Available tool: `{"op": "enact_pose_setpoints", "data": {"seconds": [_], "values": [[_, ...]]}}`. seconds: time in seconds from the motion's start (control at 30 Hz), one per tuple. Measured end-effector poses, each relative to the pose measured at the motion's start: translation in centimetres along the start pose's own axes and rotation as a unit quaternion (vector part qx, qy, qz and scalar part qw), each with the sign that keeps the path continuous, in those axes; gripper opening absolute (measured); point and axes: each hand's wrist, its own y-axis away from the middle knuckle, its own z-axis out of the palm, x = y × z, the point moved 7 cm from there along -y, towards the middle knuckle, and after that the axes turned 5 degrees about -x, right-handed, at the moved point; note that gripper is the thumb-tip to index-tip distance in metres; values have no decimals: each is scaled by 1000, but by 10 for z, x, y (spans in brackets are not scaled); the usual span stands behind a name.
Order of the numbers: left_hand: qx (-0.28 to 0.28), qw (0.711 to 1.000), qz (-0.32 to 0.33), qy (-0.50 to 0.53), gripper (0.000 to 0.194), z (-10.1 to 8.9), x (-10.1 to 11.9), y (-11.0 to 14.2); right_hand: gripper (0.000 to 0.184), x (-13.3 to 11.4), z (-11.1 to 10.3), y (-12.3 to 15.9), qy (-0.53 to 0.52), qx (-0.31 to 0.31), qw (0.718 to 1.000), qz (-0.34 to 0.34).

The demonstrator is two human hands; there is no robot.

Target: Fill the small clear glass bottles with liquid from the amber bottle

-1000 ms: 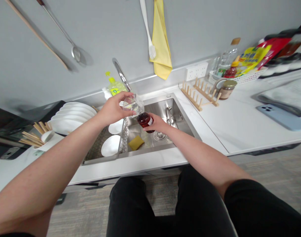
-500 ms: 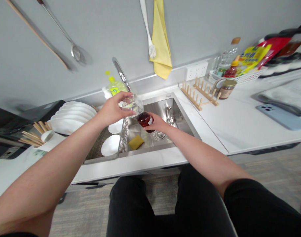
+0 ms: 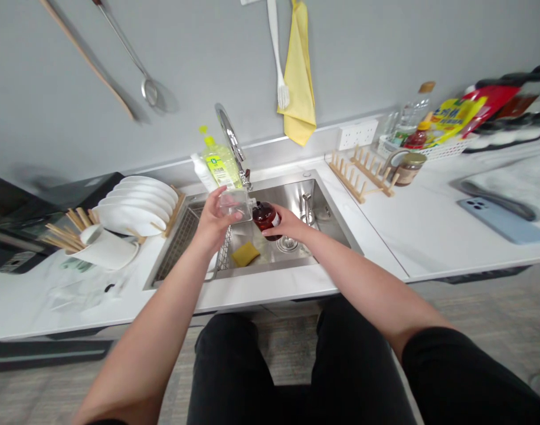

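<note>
Over the steel sink (image 3: pixel 327 203), my left hand (image 3: pixel 215 219) grips a clear glass (image 3: pixel 235 203), tilted so its mouth points right. Its rim meets the top of a small dark red bottle (image 3: pixel 265 215), which my right hand (image 3: pixel 287 224) holds just beside it. Both hands are closed on what they hold. The curved tap (image 3: pixel 229 136) rises right behind the glass. A yellow sponge (image 3: pixel 245 254) lies on the sink floor below my hands.
A wire drainer (image 3: pixel 176 242) sits in the sink's left part. White plates (image 3: pixel 137 203) and a cup of chopsticks (image 3: pixel 97 242) stand left. A green soap bottle (image 3: pixel 219 165), wooden rack (image 3: pixel 362 174), jar (image 3: pixel 409 168) and phone (image 3: pixel 504 218) lie around.
The view has shifted rightward and down a little. My left hand has turned the glass further onto its side, lower, against the bottle. My right hand has barely moved.
</note>
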Motion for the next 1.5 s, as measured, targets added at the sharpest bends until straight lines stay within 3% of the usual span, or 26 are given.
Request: {"op": "enact_pose_setpoints", "data": {"seconds": [0.13, 0.27, 0.43, 0.6, 0.77, 0.9, 1.1, 1.3, 1.5], "values": [[54, 990, 6, 129, 68, 5, -18, 35, 99, -4, 4, 6, -32, -2, 999, 8], [124, 979, 20, 157, 55, -14, -24, 77, 97, -9, 7, 14, -41, 4, 999, 20], [213, 971, 4, 106, 79, -58, -21, 136, 95, -16, 3, 31, -7, 85, 996, 23], [194, 980, -37, 25, 99, -74, -24, 171, 92, -34, -3, 66, 22, 155, 988, 19], [171, 984, -50, -17, 87, -73, -34, 180, 88, -52, -40, 128, 92, 247, 964, 44], [163, 985, -46, -2, 84, -72, -37, 178, 94, -68, -88, 191, 148, 307, 938, 57], [151, 988, -37, -23, 81, -70, -35, 177, 88, -85, -156, 267, 129, 419, 895, 78], [121, 991, -40, -48, 81, -67, -39, 177, 82, -91, -197, 298, 105, 493, 857, 107], [98, 992, -44, -68, 78, -62, -34, 177, 76, -89, -214, 303, 112, 514, 844, 106]]}}
